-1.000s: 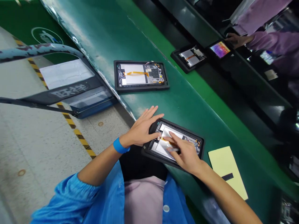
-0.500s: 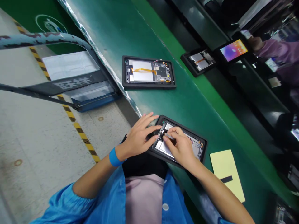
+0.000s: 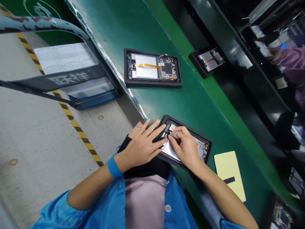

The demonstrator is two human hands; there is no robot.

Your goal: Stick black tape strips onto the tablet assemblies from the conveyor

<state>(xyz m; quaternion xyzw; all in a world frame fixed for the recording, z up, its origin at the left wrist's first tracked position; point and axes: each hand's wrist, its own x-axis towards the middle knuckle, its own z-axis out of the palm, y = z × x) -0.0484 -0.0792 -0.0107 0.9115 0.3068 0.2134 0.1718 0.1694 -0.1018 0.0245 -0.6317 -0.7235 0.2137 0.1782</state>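
An opened tablet (image 3: 199, 149) lies in a black tray (image 3: 209, 152) at the edge of the green bench. My left hand (image 3: 145, 144), fingers spread, rests over the tray's left end with fingertips at the tablet's edge. My right hand (image 3: 186, 146) is over the middle of the tablet, thumb and fingers pinched on a small grey tool (image 3: 174, 136) whose tip is at the dark part near the left end. Farther up the bench, a second opened tablet (image 3: 146, 66) with an orange ribbon cable sits in its own black tray (image 3: 152, 84).
A yellow pad (image 3: 228, 165) with a dark strip lies right of my right hand. Another tablet tray (image 3: 202, 70) is on the line beyond. At the left stands a trolley (image 3: 71, 78) on the floor. A co-worker's pink sleeve (image 3: 292, 62) shows at the upper right.
My left hand has flattened and spread its fingers more over the tray's edge. The lit tablet near the co-worker is gone from the line. My right hand has barely moved.
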